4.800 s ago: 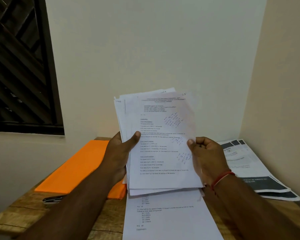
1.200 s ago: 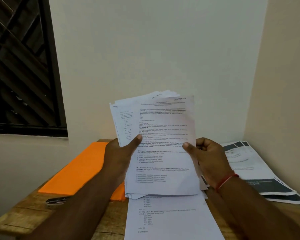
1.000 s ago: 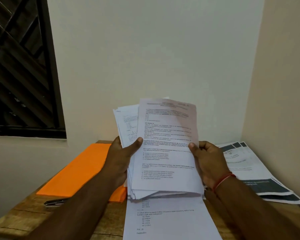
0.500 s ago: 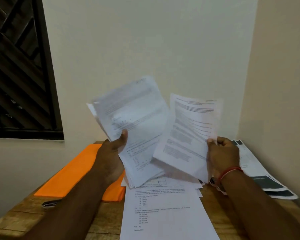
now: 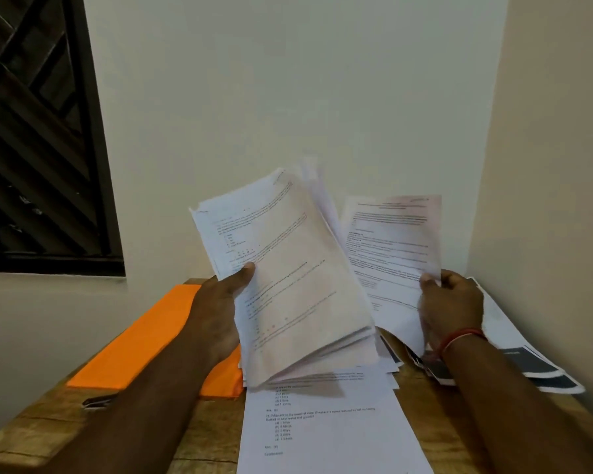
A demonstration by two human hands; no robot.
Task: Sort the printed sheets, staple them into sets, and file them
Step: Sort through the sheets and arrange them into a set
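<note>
Left hand [image 5: 216, 313] gripping fanned paper stack [image 5: 288, 285], right hand [image 5: 450, 306] pinching single thin sheet [image 5: 391, 241]

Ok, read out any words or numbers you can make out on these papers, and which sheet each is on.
"Ans." on the sheet lying on the table, twice.
"Explanation" at that sheet's lower left.
Too blurred to read: the stack in the left hand, the single page in the right hand, the dark-banded leaflets.
</note>
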